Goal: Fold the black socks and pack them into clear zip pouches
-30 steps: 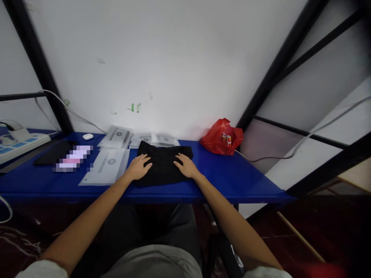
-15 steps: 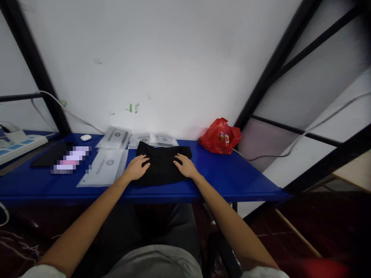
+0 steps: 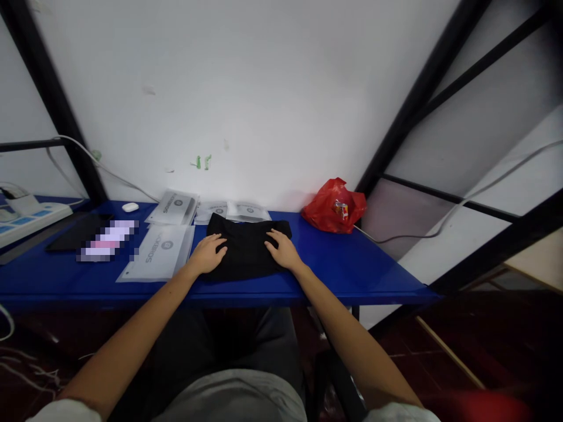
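A black piece of folded cloth (image 3: 246, 252) lies flat on the blue table (image 3: 334, 275), close to its front edge. My left hand (image 3: 209, 254) rests on the cloth's left side with its fingers spread. On the right side of the cloth lies my right hand (image 3: 281, 249), also with fingers apart. Neither hand grips the fabric. Just left of my left hand is a frosted plastic bag (image 3: 160, 252) with printed lettering. The kind of garment, if it is one, cannot be made out.
More printed plastic bags (image 3: 173, 206) lie toward the wall. A red plastic bag (image 3: 334, 205) sits at the back right. On the left are a blurred-out phone (image 3: 108, 240), a dark flat object (image 3: 74, 231), a small white case (image 3: 130, 207) and a power strip (image 3: 35, 221).
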Action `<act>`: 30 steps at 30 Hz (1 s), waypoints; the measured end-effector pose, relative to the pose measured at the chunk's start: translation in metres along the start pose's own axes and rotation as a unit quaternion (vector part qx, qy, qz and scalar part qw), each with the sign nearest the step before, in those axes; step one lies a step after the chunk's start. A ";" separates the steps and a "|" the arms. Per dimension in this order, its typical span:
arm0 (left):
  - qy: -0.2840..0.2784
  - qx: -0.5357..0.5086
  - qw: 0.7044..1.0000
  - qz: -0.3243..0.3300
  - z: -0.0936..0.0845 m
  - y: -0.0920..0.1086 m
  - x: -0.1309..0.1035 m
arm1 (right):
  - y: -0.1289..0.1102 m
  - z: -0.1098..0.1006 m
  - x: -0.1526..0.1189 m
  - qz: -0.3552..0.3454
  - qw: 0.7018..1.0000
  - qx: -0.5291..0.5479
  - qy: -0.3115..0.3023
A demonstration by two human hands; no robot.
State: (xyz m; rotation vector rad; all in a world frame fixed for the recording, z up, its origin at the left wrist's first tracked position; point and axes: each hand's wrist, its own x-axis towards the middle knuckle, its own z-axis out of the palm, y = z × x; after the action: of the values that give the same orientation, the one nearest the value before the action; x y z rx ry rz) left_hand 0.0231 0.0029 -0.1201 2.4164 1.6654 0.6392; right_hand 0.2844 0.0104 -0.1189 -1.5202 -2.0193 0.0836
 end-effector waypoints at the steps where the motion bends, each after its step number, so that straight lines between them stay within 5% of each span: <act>1: 0.014 0.007 1.000 0.005 -0.002 0.003 -0.002 | -0.003 -0.003 -0.002 -0.010 1.000 0.005 0.029; 5: 0.071 0.033 0.995 0.059 -0.018 0.019 -0.016 | -0.022 -0.021 -0.017 -0.068 0.994 0.023 0.085; 9: -0.025 0.026 0.993 0.113 -0.038 0.030 -0.040 | -0.031 -0.039 -0.040 -0.128 0.991 -0.003 -0.042; 14: -0.091 0.033 0.985 0.142 -0.051 0.021 -0.063 | -0.023 -0.053 -0.056 -0.094 0.985 -0.033 -0.140; 25: -0.088 0.084 0.983 0.138 -0.050 0.015 -0.069 | -0.020 -0.053 -0.057 -0.098 0.986 -0.054 -0.122; 30: -0.092 0.027 0.990 0.102 -0.061 0.016 -0.073 | -0.017 -0.057 -0.062 -0.102 0.987 -0.007 -0.120</act>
State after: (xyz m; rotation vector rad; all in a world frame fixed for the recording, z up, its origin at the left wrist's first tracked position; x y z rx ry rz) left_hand -0.0101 -0.0777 -0.0784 2.6160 1.3943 0.3871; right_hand 0.3083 -0.0676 -0.0918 -1.3563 -2.3592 0.1795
